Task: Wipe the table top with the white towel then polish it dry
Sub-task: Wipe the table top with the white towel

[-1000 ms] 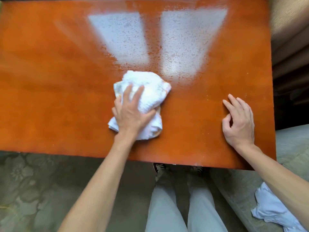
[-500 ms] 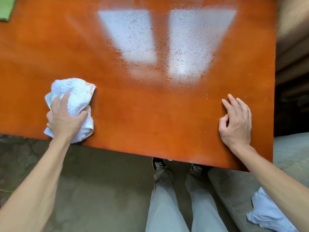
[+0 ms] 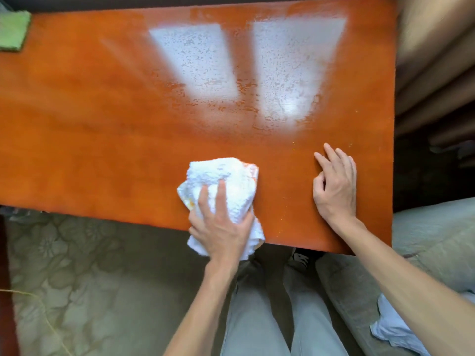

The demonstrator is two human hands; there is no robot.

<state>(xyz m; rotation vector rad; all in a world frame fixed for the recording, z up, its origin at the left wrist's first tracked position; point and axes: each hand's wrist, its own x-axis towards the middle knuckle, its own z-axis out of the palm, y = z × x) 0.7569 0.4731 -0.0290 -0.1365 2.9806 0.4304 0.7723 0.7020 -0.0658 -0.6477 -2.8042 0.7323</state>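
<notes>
The orange-brown wooden table top (image 3: 102, 140) fills the upper half of the head view. Window light reflects off it at the back, showing a speckled wet film. A bunched white towel (image 3: 228, 181) lies at the near edge, slightly overhanging it. My left hand (image 3: 221, 227) presses down on the towel, fingers spread over it and thumb wrapped round its right side. To the right, my right hand (image 3: 334, 186) rests on the bare wood with fingers mostly straight, holding nothing.
A green cloth (image 3: 12, 29) lies at the table's far left corner. A pale cloth (image 3: 393, 330) sits on the cushioned seat at lower right. My legs and shoes are under the near edge. Curtains hang to the right of the table.
My left hand swept the towel from the middle to the near left corner, then back right along the near edge. My right hand stayed planted in place.
</notes>
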